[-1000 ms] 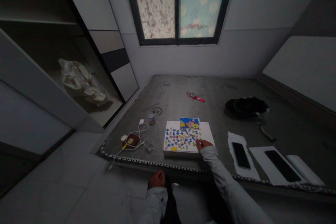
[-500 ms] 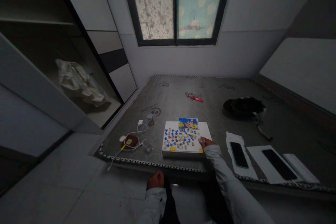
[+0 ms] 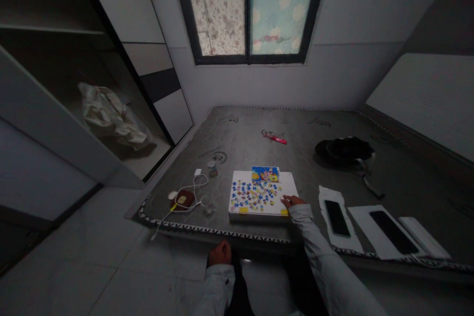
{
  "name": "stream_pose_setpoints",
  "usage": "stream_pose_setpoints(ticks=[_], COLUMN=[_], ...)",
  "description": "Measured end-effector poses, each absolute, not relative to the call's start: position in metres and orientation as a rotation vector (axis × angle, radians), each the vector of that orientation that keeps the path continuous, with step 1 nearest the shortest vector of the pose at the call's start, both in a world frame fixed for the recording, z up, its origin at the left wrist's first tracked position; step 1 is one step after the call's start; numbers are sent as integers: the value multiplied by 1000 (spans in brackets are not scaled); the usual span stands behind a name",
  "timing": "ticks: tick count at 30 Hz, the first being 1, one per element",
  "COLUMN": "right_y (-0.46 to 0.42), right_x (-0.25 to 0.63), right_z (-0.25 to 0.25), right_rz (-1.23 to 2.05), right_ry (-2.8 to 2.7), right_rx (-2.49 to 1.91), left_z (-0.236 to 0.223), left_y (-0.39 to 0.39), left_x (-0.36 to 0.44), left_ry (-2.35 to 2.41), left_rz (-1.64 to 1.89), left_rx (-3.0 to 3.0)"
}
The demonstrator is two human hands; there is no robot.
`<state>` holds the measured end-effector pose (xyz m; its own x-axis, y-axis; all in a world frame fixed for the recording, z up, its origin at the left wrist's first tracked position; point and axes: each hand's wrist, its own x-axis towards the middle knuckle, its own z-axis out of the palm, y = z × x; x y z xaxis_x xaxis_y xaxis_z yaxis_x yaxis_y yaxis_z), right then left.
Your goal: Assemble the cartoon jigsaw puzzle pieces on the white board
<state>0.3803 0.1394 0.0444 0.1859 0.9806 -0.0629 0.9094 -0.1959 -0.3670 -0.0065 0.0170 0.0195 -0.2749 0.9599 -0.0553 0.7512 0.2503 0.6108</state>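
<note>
Many small jigsaw puzzle pieces, blue, yellow and pink, lie spread over a white box near the mattress's front edge. A colourful cartoon picture card rests at the box's back edge. My right hand is over the box's right side, fingertips together at the surface beside the loose pieces. Whatever is between those fingertips is too small to make out. My left hand is closed in a fist in front of the mattress edge, close to my leg, with nothing seen in it.
Left of the box are a small jar, a clear cup, a white cable and a brown case. To the right lie phones on white sheets and a black cap. A red packet lies farther back.
My right hand's fingertips have shifted slightly lower on the box, and the fingers look flatter. My left hand and the other objects stay in place.
</note>
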Motion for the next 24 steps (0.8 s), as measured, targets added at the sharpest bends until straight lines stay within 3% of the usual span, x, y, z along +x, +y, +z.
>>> stream_pose_setpoints(ticks=[11, 24], right_y=[126, 151], right_x=[359, 377], right_z=[43, 68], right_rz=[470, 504], right_ry=[-1941, -1799], right_rx=[-2080, -2250], left_z=[10, 3], left_y=[17, 20], left_x=[-7, -9], left_ry=[2104, 2138], left_rz=[634, 584], left_rx=[1586, 1591])
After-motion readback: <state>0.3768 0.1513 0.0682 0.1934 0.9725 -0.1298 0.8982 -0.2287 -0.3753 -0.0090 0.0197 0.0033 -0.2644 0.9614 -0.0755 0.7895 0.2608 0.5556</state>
